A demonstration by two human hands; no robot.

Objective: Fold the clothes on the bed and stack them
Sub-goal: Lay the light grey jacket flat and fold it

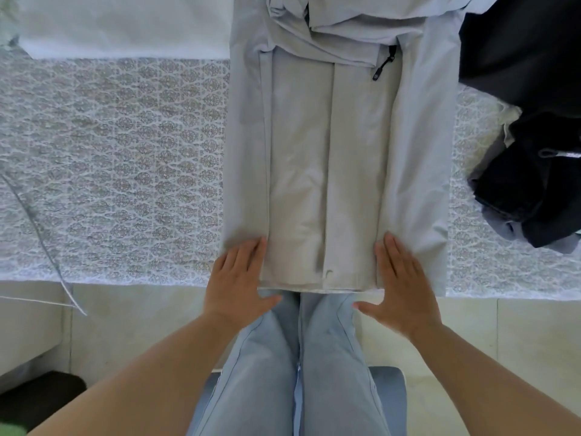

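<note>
The pale jacket (333,158) lay lengthwise on the bed (125,168), its sides already folded in. The left hand (240,275) and right hand (401,278) rested flat on its near hem, fingers straight. Next move, likely: grip the hem and fold it away toward the collar. Dark clothes (528,152) waited at right.

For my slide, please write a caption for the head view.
Both hands, left and right, press flat on a pale grey jacket on the bed.
</note>
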